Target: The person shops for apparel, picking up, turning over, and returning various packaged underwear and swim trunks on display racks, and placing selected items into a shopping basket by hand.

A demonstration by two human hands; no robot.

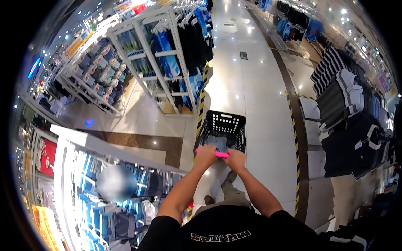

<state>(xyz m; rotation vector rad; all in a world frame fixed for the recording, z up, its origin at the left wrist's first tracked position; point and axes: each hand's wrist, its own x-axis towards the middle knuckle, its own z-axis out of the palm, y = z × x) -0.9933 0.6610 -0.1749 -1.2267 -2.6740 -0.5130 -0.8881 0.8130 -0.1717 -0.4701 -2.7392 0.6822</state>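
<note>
Both hands grip the pink handle of a black shopping basket cart in front of my body. My left hand is wrapped round the handle's left end. At the right end, my right hand is closed round it, close to the other hand. Inside the basket, low down near the handle, lies a bluish, folded-looking item; its kind I cannot make out. The perforated far wall of the basket faces up the aisle.
A pale tiled aisle runs ahead, edged by yellow-black tape. On the left stand a white clothes rack and a shelf of packaged garments. Shirts hang close on the right. A white display unit stands near on the left.
</note>
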